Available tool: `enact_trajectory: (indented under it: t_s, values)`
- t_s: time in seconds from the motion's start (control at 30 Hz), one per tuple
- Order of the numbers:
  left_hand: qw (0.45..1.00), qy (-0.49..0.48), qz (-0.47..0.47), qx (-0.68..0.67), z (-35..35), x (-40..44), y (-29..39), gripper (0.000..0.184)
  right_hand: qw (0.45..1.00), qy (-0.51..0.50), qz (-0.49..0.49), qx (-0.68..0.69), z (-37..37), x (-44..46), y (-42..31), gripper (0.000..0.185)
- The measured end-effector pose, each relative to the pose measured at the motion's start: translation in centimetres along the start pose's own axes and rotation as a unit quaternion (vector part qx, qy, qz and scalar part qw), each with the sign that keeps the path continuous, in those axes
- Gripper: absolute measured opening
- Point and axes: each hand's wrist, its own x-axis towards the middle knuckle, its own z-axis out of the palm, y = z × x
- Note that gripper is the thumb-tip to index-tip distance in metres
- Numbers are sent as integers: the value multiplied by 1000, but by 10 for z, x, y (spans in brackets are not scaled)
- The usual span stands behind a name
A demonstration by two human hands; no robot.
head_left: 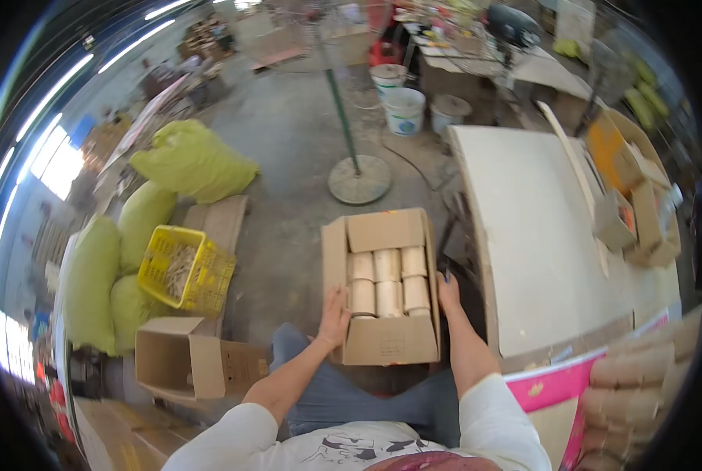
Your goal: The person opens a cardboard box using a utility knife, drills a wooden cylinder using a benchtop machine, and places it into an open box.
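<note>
White T-shirt [359, 441] with a dark print lies nearest, over blue-grey trousers [323, 400]; beyond it the left hand [336, 314] rests at the left side of an open cardboard carton [390, 343] and the right hand [448, 289] lies along its right wall; the hands are apart, with the carton between them in front of the knees, though I cannot tell whether either set of fingers is clamped on the cardboard; a small blue item, too blurred to name, shows at the right fingertips.

Inside, pale cylinders [388, 298] show in two rows of three; good handling, I judge, calls for even pressure from both palms, low on the walls rather than on the loose flaps, and a level carton so that the cylinders do not shift; what bears its weight is hidden.

To the left, near the knee, lies a second carton [162, 361], its mouth open; past it stand a yellow plastic basket [218, 284] of thin pale pieces [182, 267] and bulging yellow-green sacks [92, 282]; to the right spreads a white-topped table [555, 251]; farther off are a round stand base [359, 179] and white buckets [404, 110].
</note>
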Motion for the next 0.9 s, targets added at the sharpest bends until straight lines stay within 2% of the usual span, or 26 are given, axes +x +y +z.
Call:
enact_trajectory:
  t_s: [0.1, 0.13, 0.23, 0.27, 0.4, 0.47, 0.5, 0.53, 0.57, 0.6, 0.63, 0.67, 0.7, 0.8, 0.9]
  values:
    - [993, 1, -69, -98, 16, -4, -3, 62, 999, -1, 53, -2, 12, 0, -6, 45]
    - [994, 16, -58, -93, 23, -3, -6, 61, 997, 3, 76, -15, 9, -5, -11, 45]
    - [995, 20, -32, -92, 28, -4, -16, 61, 1000, 7, 9, -19, 10, 1, 1, 37]
    - [995, 15, -44, -87, 31, -11, -14, 62, 998, 36, -6, -51, 8, -5, -2, 36]
    - [997, 11, -59, -39, 22, -7, -19, 66, 994, 41, -48, -91, -5, -20, 8, 36]
    - [962, 70, -185, -186, 38, -15, -25, 66, 992, 27, -72, -103, -12, -39, 6, 37]
    - [976, 70, -155, -137, 23, -20, -4, 62, 988, 46, -84, -124, -12, -45, 14, 40]
    - [991, 103, -69, -53, 43, -35, -24, 54, 989, 26, -55, -131, -18, -57, 9, 43]
    - [985, 101, -90, -104, 32, -44, 1, 51, 993, 21, -67, -95, -20, -66, 15, 45]
    - [982, 93, -120, -115, 28, -60, 12, 49, 989, 45, -53, -130, -21, -65, 38, 46]
    - [966, 61, -170, -183, 13, -67, 42, 50, 996, 38, -11, -85, -25, -90, 13, 47]
    - [953, 58, -222, -199, 23, -80, 38, 54, 992, 30, 48, -109, -29, -92, 17, 46]
    - [940, 66, -260, -211, 32, -84, 36, 59, 993, 39, 36, -108, -29, -90, 30, 46]
    - [903, 62, -294, -308, 21, -80, 73, 58, 996, 32, 87, 6, -27, -92, 51, 42]
    - [881, 67, -297, -362, 27, -80, 62, 59, 992, 26, 114, 42, -20, -93, 46, 39]
